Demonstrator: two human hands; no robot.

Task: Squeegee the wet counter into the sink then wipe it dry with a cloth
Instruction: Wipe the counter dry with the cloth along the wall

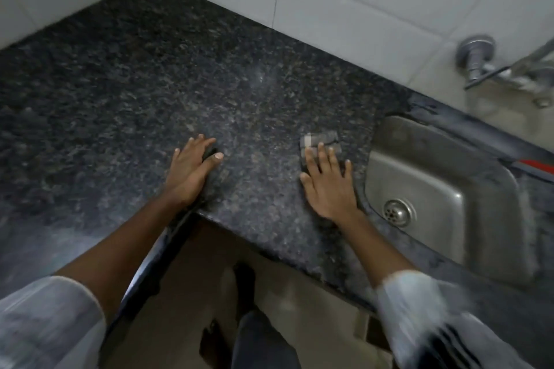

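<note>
Pale sleeves (48,323) fill the picture's lower corners at seven and five o'clock, and bare forearms reach up from them onto the counter (135,93), a dark speckled stone slab that meets white wall tiles (344,3) at twelve o'clock. At the centre, the left hand (192,171) lies flat on the stone near its front edge, fingers straight and spread, gripping nothing. At three o'clock from it, well apart, the right hand (326,186) presses straight, loosely spread fingers down on a small folded grey cloth (319,142), whose far end shows beyond the fingertips. Just beside that hand, further toward three o'clock, the steel sink (449,186) is set into the stone, its drain (397,213) visible. A metal tap (479,60) juts from the tiles at two o'clock.
</note>
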